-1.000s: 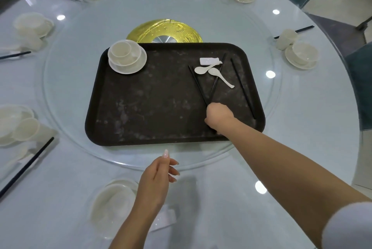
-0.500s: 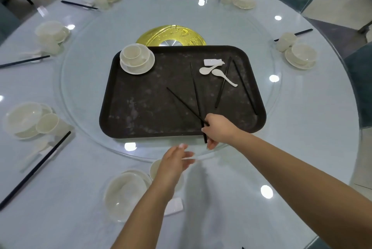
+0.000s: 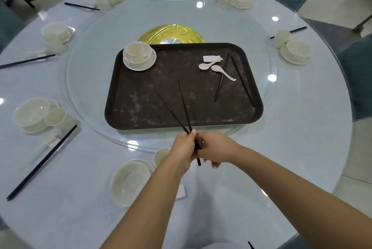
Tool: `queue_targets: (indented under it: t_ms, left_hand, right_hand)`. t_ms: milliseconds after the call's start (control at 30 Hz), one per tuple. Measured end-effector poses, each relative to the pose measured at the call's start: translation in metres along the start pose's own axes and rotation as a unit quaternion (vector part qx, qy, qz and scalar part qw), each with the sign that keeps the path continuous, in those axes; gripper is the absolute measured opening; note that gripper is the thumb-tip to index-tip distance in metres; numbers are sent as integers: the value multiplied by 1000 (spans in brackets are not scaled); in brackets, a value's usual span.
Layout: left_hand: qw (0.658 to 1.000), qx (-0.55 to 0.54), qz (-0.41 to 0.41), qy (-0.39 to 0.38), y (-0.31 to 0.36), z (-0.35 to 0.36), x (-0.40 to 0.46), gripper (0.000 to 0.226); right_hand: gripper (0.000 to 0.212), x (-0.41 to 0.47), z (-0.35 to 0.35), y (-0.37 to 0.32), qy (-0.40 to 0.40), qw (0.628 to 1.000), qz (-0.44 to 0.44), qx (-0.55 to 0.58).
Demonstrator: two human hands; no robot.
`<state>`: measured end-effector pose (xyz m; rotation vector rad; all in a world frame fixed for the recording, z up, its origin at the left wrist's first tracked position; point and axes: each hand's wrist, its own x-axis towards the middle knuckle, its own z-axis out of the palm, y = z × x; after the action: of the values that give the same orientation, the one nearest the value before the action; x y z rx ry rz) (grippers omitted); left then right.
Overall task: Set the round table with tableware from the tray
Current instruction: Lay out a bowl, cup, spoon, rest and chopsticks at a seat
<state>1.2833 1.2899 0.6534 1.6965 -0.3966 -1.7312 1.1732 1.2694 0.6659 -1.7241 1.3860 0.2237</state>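
**Chopsticks gathered at the near setting**

Both hands met at 6 o'clock: left hand and right hand were clamped on the chopsticks, probably to even the splayed tips. Bowl lay below; open cloth showed to its right. The tray beyond held a second pair.

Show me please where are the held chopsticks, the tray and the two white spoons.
held chopsticks (image 3: 184,100): head view, shaft above the hands.
tray (image 3: 141,95): head view, bare dark floor.
white spoons (image 3: 216,68): head view, bowl of the right spoon.
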Motion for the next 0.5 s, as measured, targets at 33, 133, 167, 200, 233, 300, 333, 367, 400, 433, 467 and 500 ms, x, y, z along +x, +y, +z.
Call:
queue_targets:
  t_ms: [33, 133, 167, 200, 233, 300, 333, 367, 400, 433, 467, 500]
  left_hand:
    - [1000, -11, 8, -7, -2, -3, -5, 22]
    - [999, -41, 16, -31, -13, -16, -24, 22]
    - [998, -46, 14, -45, -19, -21, -30, 23]
    - [997, -39, 10, -64, -25, -26, -36, 24]
    - [996, -24, 3, -87, -32, -32, -41, 25]
    - [990, 20, -18, -142, -49, -42, -51, 25]
    - [985, 43, -30, -166, -58, -47, -55, 25]
    - [980, 59, -40, -184, -66, -51, -58, 25]
    - [977, 66, -48, -197, -74, -55, -60, 25]
    - [975, 69, -54, -205, -80, -59, -62, 25]
    - [973, 71, -58, -210, -84, -63, -64, 25]
    - [972, 74, -60, -215, -88, -66, -66, 24]
  right_hand:
    - [18, -2, -4, 4, -5, 1000, -3, -21]
    - [38, -4, -12, 12, 26, 1000, -8, 9]
    - [39, -4, -12, 14, 54, 997, -11, 54]
    - [37, -4, -12, 15, 85, 992, -14, 94]
    - [32, -5, -10, 15, 108, 987, -22, 120]
    - [27, -6, -5, 12, 112, 978, -47, 168]
    - [26, -7, 0, 9, 101, 973, -55, 202]
    - [27, -7, 5, 5, 90, 965, -56, 238]
    - [27, -7, 10, 2, 82, 958, -53, 270]
    - [26, -7, 15, -1, 78, 951, -49, 294]
    - [24, -7, 20, -4, 75, 946, -47, 311]
    - [21, -7, 25, -7, 72, 942, -47, 325]
